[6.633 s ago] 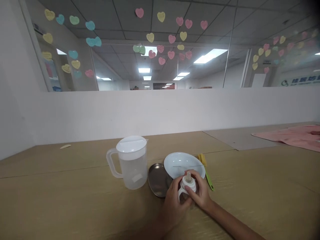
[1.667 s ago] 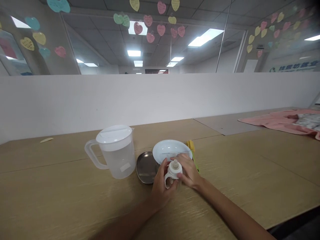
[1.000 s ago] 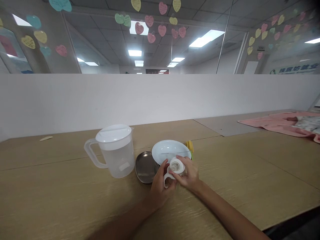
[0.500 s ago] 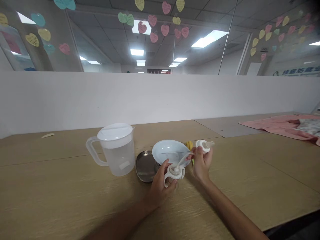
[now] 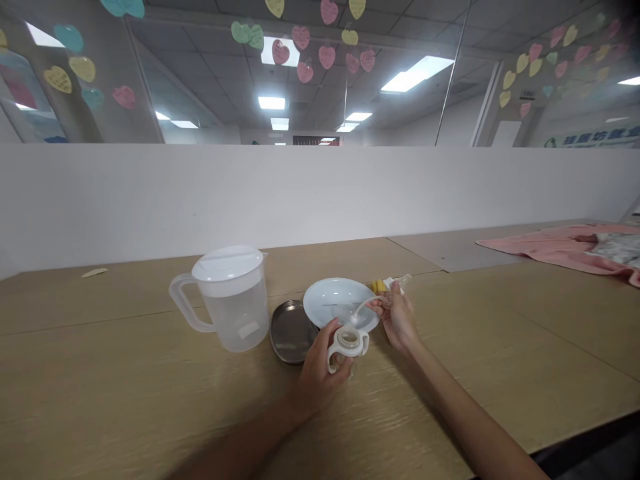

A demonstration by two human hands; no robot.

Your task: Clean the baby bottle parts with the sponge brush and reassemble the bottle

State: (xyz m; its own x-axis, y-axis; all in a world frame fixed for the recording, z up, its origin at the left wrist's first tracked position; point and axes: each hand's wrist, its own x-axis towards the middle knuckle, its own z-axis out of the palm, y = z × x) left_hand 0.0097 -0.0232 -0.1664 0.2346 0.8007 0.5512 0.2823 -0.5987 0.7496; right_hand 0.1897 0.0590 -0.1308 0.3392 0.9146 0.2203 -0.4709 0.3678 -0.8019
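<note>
My left hand (image 5: 323, 360) is closed around a small baby bottle (image 5: 349, 341) with white side handles; its mouth is uncovered and faces up. My right hand (image 5: 399, 317) is closed on the bottle's nipple top (image 5: 393, 285), partly covered by the fingers. From it a thin straw (image 5: 367, 303) with a white weighted end reaches left, over the bowl and just above the bottle mouth. A pale blue-white bowl (image 5: 320, 300) stands right behind the bottle. Beside it on the left lies a shallow metal tray (image 5: 290, 333), partly hidden by the bowl and my left hand.
A clear lidded pitcher (image 5: 237, 307) stands left of the tray. Something yellow (image 5: 379, 287) lies behind my right hand. A pink cloth (image 5: 540, 248) with a patterned piece is at the far right. A low white wall (image 5: 300, 193) bounds the table at the back.
My right hand has drawn the nipple top back and turned it, and the straw's weighted end has come up out of the bottle mouth. My left hand stays in place with the bottle.
</note>
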